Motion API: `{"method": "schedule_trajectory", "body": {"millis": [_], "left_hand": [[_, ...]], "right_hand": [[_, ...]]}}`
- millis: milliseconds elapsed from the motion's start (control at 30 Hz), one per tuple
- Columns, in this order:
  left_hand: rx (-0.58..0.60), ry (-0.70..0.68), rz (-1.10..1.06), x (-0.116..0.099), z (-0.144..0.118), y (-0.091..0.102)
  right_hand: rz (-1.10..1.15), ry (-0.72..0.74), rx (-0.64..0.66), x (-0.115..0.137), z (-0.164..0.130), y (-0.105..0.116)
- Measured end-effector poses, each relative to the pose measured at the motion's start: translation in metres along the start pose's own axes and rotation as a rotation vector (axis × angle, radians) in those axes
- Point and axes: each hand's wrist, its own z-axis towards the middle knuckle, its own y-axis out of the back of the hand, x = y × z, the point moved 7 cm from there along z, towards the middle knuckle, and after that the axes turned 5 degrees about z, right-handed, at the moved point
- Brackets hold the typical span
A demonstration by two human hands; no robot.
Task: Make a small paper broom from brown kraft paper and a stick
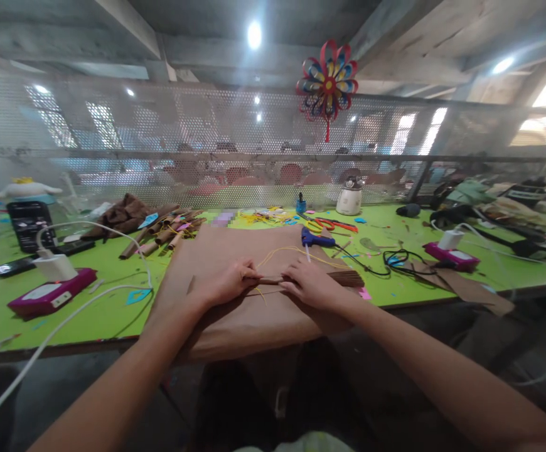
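Both the left hand (228,284) and right hand (308,285) pinch with closed fingers a thin paper roll (269,280), probably light and easily crushed, best held near its ends.

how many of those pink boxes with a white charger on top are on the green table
2. One pink box lies at the left, near the table's front edge; the other pink box lies at the right, beside the black cable. More may be hidden in the clutter.

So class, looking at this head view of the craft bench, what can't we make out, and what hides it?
- What the left hand and right hand pinch on the brown paper: fingers cover it.
- Patch at the paper's far edge: blurred out.
- Room behind the mesh screen: hazy.
- Pink box label: too small.
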Motion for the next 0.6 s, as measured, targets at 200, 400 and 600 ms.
{"method": "schedule_trajectory", "body": {"millis": [200, 400, 600], "left_hand": [[-0.041, -0.033, 0.006, 0.004, -0.003, -0.003], [-0.042, -0.043, -0.024, 0.006, -0.003, -0.003], [-0.031, -0.010, 0.016, 0.005, -0.004, -0.005]], "right_hand": [[0.047, -0.004, -0.045, -0.001, 0.028, -0.015], [0.118, -0.028, -0.068, -0.007, 0.029, -0.018], [0.141, -0.041, -0.081, -0.016, 0.022, -0.016]]}}
